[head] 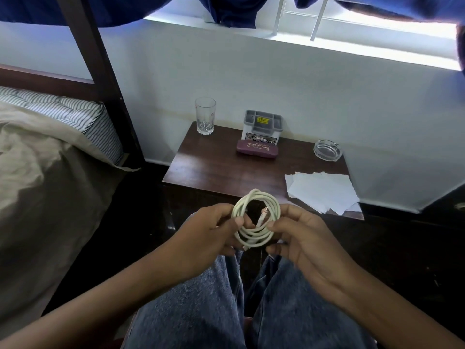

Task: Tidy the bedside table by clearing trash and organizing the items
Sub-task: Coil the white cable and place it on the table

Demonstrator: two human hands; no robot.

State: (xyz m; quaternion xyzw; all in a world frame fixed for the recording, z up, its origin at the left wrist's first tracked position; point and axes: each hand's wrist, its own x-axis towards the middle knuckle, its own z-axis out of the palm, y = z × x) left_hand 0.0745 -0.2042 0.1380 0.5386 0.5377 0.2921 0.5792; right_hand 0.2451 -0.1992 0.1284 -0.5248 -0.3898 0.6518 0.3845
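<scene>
1. Head view: left hand [210, 233] and right hand [303, 238] are holding a coiled white cable [255, 217] above the lap, in front of the bedside table [214, 170].
2. Fingers of both hands are curling round the coil's opposite sides, pinching it.
3. Sitting on the table: drinking glass [205, 115], grey organizer [263, 125], maroon spectacle case [256, 148], glass ashtray [327, 150], white papers [323, 191].

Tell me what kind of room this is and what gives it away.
Most likely a bedroom: a bed with a striped mattress stands at the left, and a small dark wooden bedside table sits against the wall beside it, holding a drinking glass and a spectacle case, under a window.
</scene>
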